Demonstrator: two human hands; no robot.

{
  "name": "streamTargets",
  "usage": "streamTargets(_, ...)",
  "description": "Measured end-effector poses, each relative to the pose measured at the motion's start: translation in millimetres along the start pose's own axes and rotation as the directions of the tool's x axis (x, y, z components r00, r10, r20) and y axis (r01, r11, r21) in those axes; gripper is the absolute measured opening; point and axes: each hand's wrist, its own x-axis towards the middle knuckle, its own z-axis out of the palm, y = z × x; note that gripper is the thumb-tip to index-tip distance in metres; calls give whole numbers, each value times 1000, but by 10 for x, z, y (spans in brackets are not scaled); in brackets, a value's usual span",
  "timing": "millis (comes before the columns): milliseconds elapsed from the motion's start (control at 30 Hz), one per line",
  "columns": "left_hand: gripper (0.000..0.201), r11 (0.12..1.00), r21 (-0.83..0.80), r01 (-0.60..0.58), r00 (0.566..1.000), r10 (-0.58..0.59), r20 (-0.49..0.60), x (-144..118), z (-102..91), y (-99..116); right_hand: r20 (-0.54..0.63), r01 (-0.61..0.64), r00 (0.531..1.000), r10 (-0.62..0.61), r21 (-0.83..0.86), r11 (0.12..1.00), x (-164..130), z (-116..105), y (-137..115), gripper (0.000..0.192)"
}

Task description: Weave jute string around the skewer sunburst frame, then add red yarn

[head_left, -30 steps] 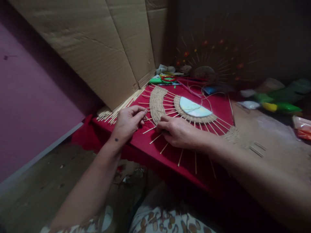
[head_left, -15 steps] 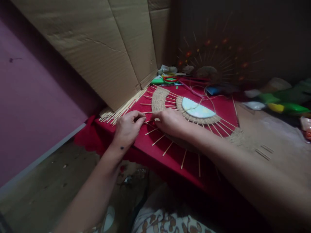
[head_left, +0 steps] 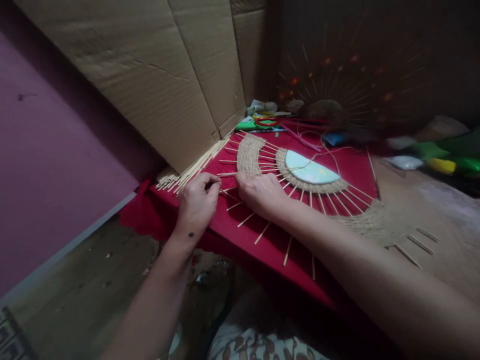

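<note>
While the left hand pinched a thin cord at the spokes of the woven fan on the red cloth, the right hand pressed flat, fingers curled on the weave.

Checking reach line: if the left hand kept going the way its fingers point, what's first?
Likely the woven straw band on the stick spokes, just beyond the left hand; depth is unclear.

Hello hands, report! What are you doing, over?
Left hand pinching twine beside sunburst weave. Right hand pressing its sticks. Loose stick bundle lies close left.
</note>
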Motion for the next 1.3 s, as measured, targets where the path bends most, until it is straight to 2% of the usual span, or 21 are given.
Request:
streamTargets(267,19,996,86,5,998,0,-58,-19,8,-7,-27,-12,1000,12,7,1000,-18,18,4,21)
streamTargets(400,19,988,156,-12,999,17,-31,-6,-6,-10,-62,6,998,-4,36,999,-19,32,17,21)
streamTargets(600,17,990,142,-24,999,19,32,44,-30,-28,-112,19,994,-10,77,997,-17,83,24,24)
streamTargets(700,17,985,137,-100,993,90,83,129,-32,-8,-126,22,992,-9,108,994,-25,103,32,26)
streamTargets(800,18,963,132,-234,960,207,188,298,5,42,-160,-4,987,36,193,981,-31,101,61,26)
streamTargets(900,20,943,99,-317,923,282,263,510,82,91,-186,-96,967,175,371,924,-7,89,121,23)
streamTargets(1000,21,953,71,-294,914,258,313,666,164,94,-162,-175,928,335,604,777,47,92,197,17)
streamTargets(1100,23,964,65,-258,913,221,341,714,213,42,-121,-184,908,402,745,641,94,111,258,15)
streamTargets(1167,25,966,62,-250,919,217,328,702,231,-5,-116,-173,910,399,767,618,109,121,276,14)
streamTargets(1300,24,962,58,-268,919,237,314,670,265,-60,-120,-178,919,376,725,665,105,111,261,15)
